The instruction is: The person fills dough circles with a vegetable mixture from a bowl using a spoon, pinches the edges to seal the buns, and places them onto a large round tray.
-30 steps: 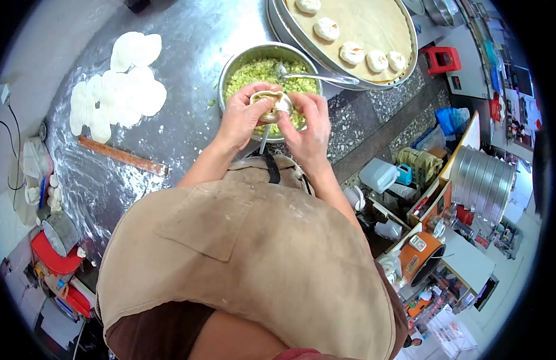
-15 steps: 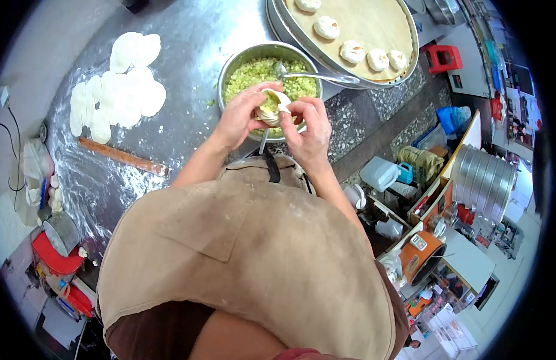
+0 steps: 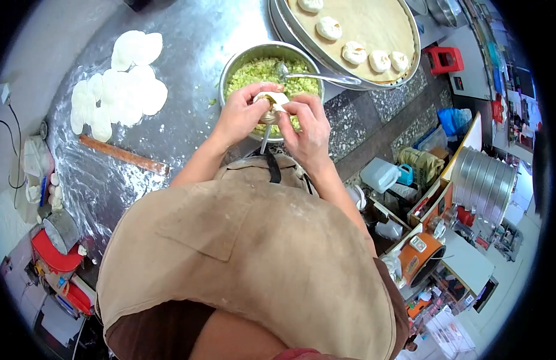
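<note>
Between my two hands is a partly gathered bun (image 3: 272, 99) of white dough, its edge still folded up around an opening. My left hand (image 3: 242, 114) cups it from the left, fingers wrapped round its side. With bent fingertips my right hand (image 3: 308, 126) pinches the dough's rim from the right. Directly below is a metal bowl (image 3: 223, 75) of chopped green filling (image 3: 254, 72), a spoon (image 3: 320, 76) lying across its right rim. Flat dough wrappers (image 3: 125, 93) overlap on the floured worktop to the left.
A round steamer tray (image 3: 374, 36) at the upper right bears several shaped buns (image 3: 354, 53) on a lining. A thin wooden rolling stick (image 3: 122, 154) lies on the floured metal worktop (image 3: 188, 48). Past the counter's right edge are a red stool (image 3: 444, 60) and stacked steamer rings (image 3: 483, 183).
The dough's opening has narrowed and its rim is drawn closer together between my fingers. My hands stay over the bowl, with the right fingertips shifted slightly left.
</note>
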`<state>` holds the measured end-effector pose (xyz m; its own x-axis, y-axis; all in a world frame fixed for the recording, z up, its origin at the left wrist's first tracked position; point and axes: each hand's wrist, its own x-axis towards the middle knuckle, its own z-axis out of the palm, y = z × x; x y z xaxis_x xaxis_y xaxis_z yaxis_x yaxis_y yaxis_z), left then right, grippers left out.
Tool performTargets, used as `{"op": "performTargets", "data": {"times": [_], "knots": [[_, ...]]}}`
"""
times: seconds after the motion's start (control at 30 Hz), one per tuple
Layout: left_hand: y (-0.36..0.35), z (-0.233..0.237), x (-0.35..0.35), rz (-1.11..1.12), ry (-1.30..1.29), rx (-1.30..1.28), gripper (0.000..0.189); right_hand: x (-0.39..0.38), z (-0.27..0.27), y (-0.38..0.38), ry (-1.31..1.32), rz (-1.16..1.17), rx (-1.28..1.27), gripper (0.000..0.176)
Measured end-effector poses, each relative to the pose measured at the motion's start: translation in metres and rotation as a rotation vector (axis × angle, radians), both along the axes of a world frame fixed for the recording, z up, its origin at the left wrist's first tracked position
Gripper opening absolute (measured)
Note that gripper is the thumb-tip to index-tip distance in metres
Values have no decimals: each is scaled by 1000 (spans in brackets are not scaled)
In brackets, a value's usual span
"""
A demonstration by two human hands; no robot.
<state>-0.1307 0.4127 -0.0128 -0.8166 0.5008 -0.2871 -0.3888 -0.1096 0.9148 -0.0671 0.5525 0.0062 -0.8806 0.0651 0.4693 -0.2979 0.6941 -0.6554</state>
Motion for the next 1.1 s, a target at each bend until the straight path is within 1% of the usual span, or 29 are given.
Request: {"op": "performTargets", "data": {"times": [0.07,0.13,0.17,0.27,0.3,0.33,0.4,0.43,0.47,0.53,0.57,0.6,0.67,0.7,0.8,0.83,0.87,0.9,0.93,0.97,1.0,1.03,1.07,1.1], "knots": [[-3,-2,0,-19,-7,-31,33,-2,1,1,-15,-5,-36,16],[-6,-6,-5,-143,119,-111,34,-10,-4,4,-2,80,49,16],[-8,-8,-7,-163,195,-152,33,-8,-6,5,-60,120,54,18],[-11,2,-6,-207,183,-204,33,-1,-5,3,-72,113,27,20],[-13,-2,-9,-277,231,-190,35,-1,5,1,-125,71,55,21],[-15,-4,-11,-278,225,-190,35,-1,1,3,-131,71,54,21],[-15,2,-19,-251,-226,60,38,-8,-11,11,-54,78,68,26],[-14,11,-22,-223,-246,113,41,-7,-10,13,-100,22,40,24],[-12,10,-26,-227,-239,115,41,-5,-14,14,-93,18,43,24],[-6,-3,-34,-135,-213,-117,33,-1,-21,16,-394,11,-1009,19],[-3,-11,-34,-90,-199,-234,30,2,-19,20,-460,-11,-1030,16],[-1,-23,-30,-97,-196,-233,30,5,-21,21,-454,-17,-1030,16],[4,-53,-20,-406,948,-1169,19,8,-26,22,-448,-100,-1077,18],[6,-62,-16,-410,953,-1168,19,10,-26,22,-443,-105,-1079,18],[16,-76,-5,-36,809,-738,16,10,-23,21,-419,-144,-1084,15],[21,-60,-2,74,216,-387,20,9,-17,17,-380,-147,-1082,12],[21,-43,0,72,212,-392,20,8,-15,12,-343,-148,-1081,10],[21,-23,0,70,-260,84,28,9,-16,7,-330,-171,-1007,8],[22,-12,1,68,-719,570,38,8,-22,3,-211,-153,-754,9],[25,-14,3,53,-668,518,44,9,-21,4,-166,-135,-489,10],[24,-20,5,57,-664,516,44,9,-15,4,-120,-117,-224,12],[25,-25,5,63,-604,452,42,7,-5,2,-117,-111,-226,12],[24,-29,5,65,-546,387,41,4,6,1,-125,-129,-164,15],[25,-22,5,75,-493,338,40,4,12,0,-135,-151,-101,17]]}}
